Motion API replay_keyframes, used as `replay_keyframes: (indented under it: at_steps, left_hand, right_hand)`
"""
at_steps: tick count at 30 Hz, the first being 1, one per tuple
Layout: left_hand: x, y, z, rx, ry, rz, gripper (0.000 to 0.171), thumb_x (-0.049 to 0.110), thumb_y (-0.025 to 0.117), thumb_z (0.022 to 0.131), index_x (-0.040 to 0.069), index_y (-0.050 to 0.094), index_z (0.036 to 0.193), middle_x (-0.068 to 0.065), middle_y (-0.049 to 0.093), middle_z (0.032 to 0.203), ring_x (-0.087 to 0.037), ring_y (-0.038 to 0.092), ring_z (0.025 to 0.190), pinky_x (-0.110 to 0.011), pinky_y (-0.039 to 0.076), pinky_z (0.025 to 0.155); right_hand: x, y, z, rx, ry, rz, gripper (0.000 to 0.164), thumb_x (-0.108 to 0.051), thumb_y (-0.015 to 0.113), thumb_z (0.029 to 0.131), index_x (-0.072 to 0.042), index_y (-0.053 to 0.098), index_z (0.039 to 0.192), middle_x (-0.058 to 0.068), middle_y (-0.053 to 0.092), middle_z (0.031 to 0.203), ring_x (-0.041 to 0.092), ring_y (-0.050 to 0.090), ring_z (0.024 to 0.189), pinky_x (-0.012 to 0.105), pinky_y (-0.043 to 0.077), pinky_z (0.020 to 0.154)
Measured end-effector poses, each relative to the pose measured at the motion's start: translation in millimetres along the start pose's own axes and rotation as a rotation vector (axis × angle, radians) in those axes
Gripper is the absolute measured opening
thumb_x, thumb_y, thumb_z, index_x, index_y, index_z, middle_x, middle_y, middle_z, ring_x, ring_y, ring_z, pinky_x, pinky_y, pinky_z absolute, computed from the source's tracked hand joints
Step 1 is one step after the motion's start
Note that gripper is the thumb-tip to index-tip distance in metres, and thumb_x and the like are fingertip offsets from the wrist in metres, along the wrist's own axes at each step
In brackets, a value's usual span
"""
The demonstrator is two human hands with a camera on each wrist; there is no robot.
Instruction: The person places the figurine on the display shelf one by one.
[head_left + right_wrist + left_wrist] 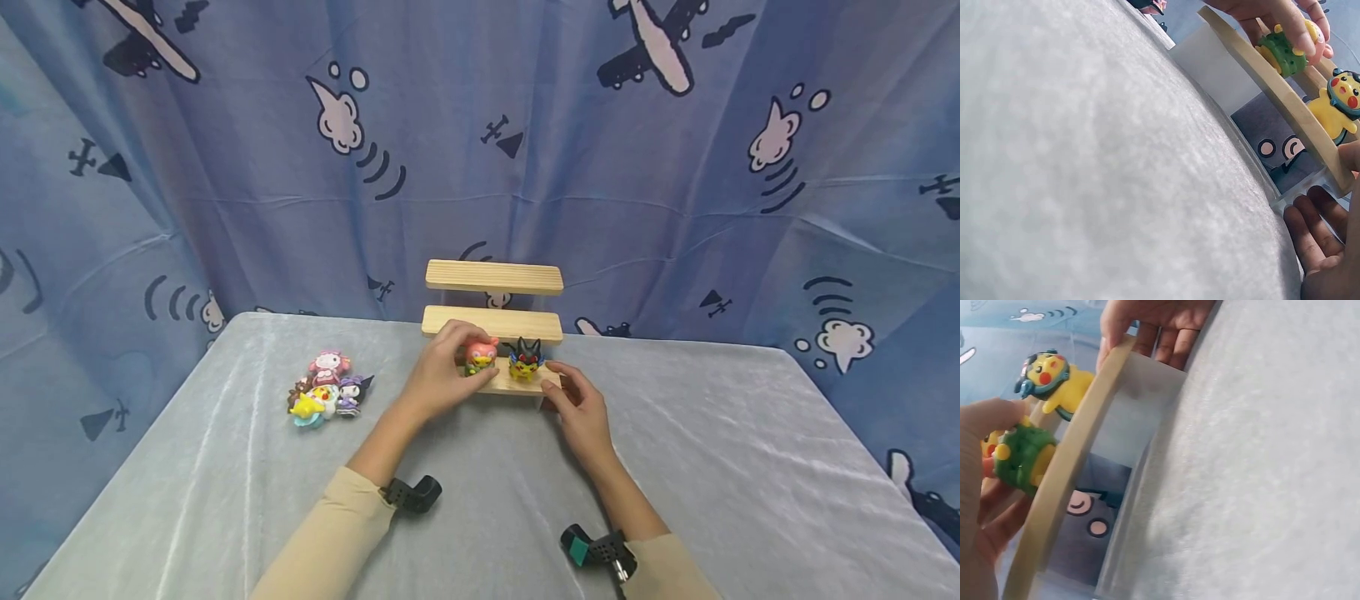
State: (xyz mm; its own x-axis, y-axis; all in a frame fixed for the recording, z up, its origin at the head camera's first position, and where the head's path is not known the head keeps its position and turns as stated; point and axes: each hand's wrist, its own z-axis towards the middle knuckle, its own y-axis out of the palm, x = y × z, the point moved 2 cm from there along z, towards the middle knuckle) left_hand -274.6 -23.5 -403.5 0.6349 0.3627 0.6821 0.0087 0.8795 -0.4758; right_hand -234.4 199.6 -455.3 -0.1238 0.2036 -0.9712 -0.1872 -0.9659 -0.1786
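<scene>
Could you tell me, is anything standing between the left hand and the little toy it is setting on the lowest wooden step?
Nothing visible does. The left hand already grips the pink-and-green toy on the lowest step. The yellow toy stands beside it, apart, and the right hand touches the step's right end.

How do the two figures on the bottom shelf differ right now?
The pink-topped figure has a green body and is gripped by the left hand; the yellow figure has black ears and stands free, untouched. The pink-topped figure sits left, the yellow figure right. Both rest on the lowest wooden shelf.
</scene>
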Motion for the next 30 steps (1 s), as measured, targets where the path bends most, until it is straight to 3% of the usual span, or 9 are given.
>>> replay_keyframes:
  at_steps: [5, 16, 30]
  left_hand:
    - [-1.1, -5.4, 2.6, -0.038, -0.026, -0.036, 0.032, 0.007, 0.081, 0.081, 0.008, 0.067, 0.109, -0.008, 0.065, 0.114, -0.019, 0.064, 0.103, -0.028, 0.059, 0.089]
    - [-5.4, -17.1, 4.8, -0.094, -0.039, -0.036, 0.034, 0.01, 0.08, 0.084, 0.008, 0.069, 0.116, -0.008, 0.068, 0.116, -0.019, 0.067, 0.101, -0.029, 0.059, 0.09]
    - [-2.3, -16.7, 4.7, -0.111, -0.088, -0.114, 0.035, 0.005, 0.078, 0.086, 0.007, 0.07, 0.12, -0.009, 0.068, 0.121, -0.022, 0.068, 0.104, -0.03, 0.061, 0.087]
  right_hand:
    - [-0.3, -0.1, -0.8, -0.001, 0.006, -0.011, 0.034, -0.01, 0.065, 0.098, -0.004, 0.062, 0.132, 0.022, 0.064, 0.125, 0.002, 0.063, 0.085, 0.018, 0.059, 0.076]
    - [-0.4, 0.1, -0.4, -0.003, -0.001, 0.001, 0.034, -0.009, 0.064, 0.099, -0.003, 0.062, 0.132, 0.023, 0.065, 0.127, 0.0, 0.064, 0.086, 0.017, 0.059, 0.076]
    - [-1.2, -0.4, -0.3, 0.003, -0.001, 0.023, 0.034, -0.006, 0.064, 0.098, -0.002, 0.062, 0.132, 0.023, 0.065, 0.125, 0.001, 0.065, 0.085, 0.018, 0.06, 0.075]
